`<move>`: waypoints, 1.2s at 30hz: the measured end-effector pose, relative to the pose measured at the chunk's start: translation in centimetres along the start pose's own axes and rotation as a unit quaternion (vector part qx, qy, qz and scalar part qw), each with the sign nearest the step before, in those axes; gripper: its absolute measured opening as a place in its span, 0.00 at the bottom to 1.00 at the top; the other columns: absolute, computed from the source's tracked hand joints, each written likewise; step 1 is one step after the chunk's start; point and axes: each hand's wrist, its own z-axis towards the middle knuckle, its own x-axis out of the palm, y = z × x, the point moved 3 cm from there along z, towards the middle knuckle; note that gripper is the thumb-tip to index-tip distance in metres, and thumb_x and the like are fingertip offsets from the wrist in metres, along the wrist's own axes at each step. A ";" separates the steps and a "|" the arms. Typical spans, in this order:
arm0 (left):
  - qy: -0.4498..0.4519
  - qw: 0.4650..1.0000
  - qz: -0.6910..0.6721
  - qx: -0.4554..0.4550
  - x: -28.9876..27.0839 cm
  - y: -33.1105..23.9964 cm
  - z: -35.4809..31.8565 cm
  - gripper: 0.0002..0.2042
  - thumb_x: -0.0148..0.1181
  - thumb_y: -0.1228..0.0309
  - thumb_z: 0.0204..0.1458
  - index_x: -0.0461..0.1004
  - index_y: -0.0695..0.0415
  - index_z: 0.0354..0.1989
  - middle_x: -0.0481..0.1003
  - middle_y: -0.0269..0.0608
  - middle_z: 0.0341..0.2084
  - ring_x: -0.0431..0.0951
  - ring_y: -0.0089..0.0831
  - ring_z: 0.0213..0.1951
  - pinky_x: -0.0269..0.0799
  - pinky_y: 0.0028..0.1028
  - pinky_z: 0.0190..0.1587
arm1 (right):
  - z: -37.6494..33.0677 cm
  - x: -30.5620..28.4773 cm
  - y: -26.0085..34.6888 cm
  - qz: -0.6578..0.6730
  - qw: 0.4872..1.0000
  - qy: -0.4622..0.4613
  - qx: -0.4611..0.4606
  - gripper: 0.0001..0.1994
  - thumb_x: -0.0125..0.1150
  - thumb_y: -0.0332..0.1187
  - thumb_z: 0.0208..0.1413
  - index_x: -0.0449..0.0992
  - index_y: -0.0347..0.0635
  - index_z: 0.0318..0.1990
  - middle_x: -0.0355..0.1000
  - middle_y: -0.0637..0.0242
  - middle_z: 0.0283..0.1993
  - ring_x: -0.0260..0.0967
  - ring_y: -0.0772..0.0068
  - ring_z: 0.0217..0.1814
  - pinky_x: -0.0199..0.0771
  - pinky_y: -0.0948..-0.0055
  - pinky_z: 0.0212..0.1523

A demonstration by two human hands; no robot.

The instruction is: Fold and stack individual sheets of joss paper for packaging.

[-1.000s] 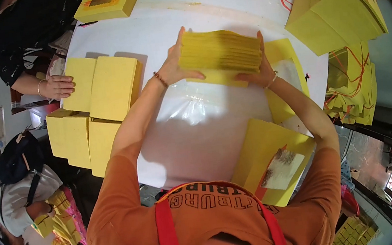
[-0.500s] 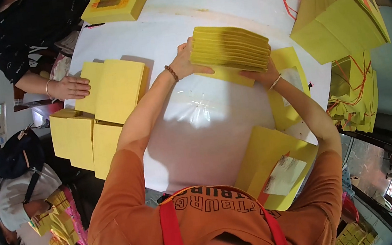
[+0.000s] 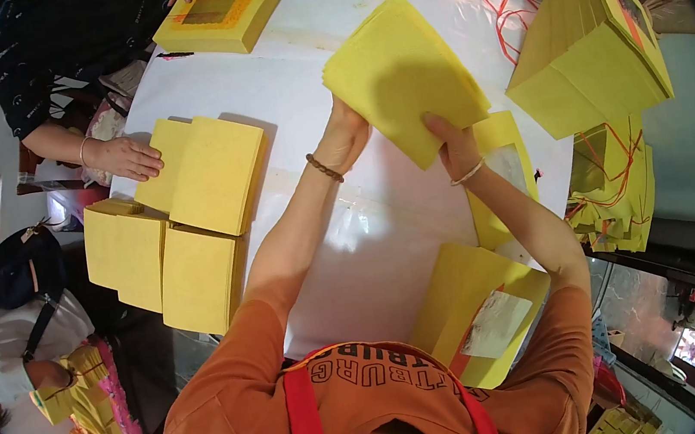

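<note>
A thick stack of yellow paper sheets (image 3: 399,67) is lifted above the white table, its broad face tilted up. My left hand (image 3: 348,133) grips its near left edge, with the fingers hidden beneath. My right hand (image 3: 458,150) holds the near right corner, thumb lying on top. Partly covered by my right forearm is a flat yellow sheet with a pale panel (image 3: 500,159). Closer to my body rests a yellow paper packet with a white and orange label (image 3: 453,295).
Several yellow paper stacks (image 3: 217,177) sit at the left table edge, with another person's hand (image 3: 128,159) against them. A yellow box (image 3: 224,26) lies at the far left. At the right stands a tall yellow paper block (image 3: 584,58), near red string (image 3: 504,11).
The stack has tipped from showing its layered edges to showing its broad face, and its sheets look evened together. My right thumb now lies on top of it.
</note>
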 end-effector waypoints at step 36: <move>0.066 0.737 0.672 0.027 -1.1 0.8 -1.9 0.58 0.76 0.65 0.23 0.36 0.61 0.61 0.54 0.53 0.54 0.58 0.45 0.56 0.56 0.35 0.57 | 0.8 -4.7 -3.2 -0.475 0.843 0.197 -0.159 0.27 0.72 0.41 0.35 0.71 0.44 0.46 0.71 0.65 0.45 0.65 0.63 0.49 0.64 0.65 0.48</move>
